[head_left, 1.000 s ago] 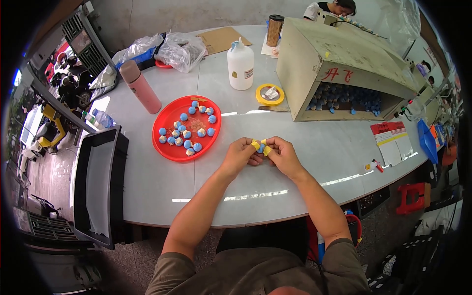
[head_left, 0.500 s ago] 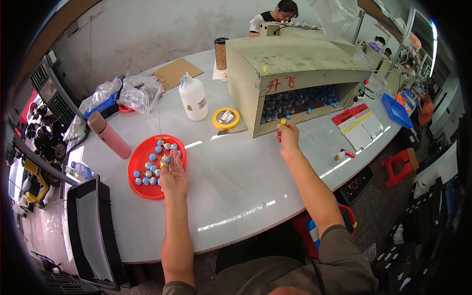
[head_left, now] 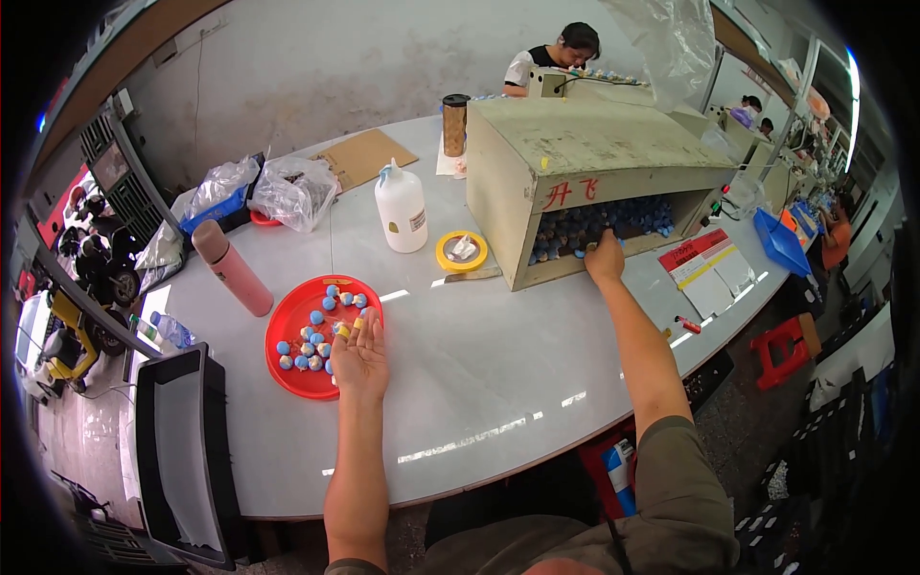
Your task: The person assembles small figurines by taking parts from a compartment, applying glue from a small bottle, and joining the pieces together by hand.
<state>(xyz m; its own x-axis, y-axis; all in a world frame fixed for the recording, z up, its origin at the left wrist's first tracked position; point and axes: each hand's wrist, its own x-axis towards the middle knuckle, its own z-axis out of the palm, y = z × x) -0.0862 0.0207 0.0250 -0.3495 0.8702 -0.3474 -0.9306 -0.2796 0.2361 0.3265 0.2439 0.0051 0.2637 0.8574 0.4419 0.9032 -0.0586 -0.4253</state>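
Many small round blue balls, some with pale patches (head_left: 316,317), lie loose in a round red plastic tray (head_left: 290,314) on your left, and a dense mass of similar blue balls (head_left: 565,230) fills much of the open compartment of a worn, cream-painted box (head_left: 503,216) on your right. Being round, they offer you no clear long axis; what counts is that the box's wide mouth faces you, with the mass just beyond and to the left of your right hand (head_left: 606,257).

That hand is much nearer the compartment, its fingers at the front of the opening; they are partly hidden, so you cannot tell whether they pinch a ball. Your left hand (head_left: 360,362) is palm up at the tray's right side, fingers loosely curled around nothing visible, with yellow wraps (head_left: 359,323) on some fingertips. It is the nearer hand to the tray's balls, which lie mostly left of and beyond it.

Between tray and box, the grey surface (head_left: 460,374) carries a white plastic bottle (head_left: 401,211) and a yellow ring-shaped roll (head_left: 448,253). Left of the tray stand a pink cylindrical flask (head_left: 233,270) and a long black rectangular bin (head_left: 216,422). Beyond the box, a co-worker (head_left: 518,71) bends forward.
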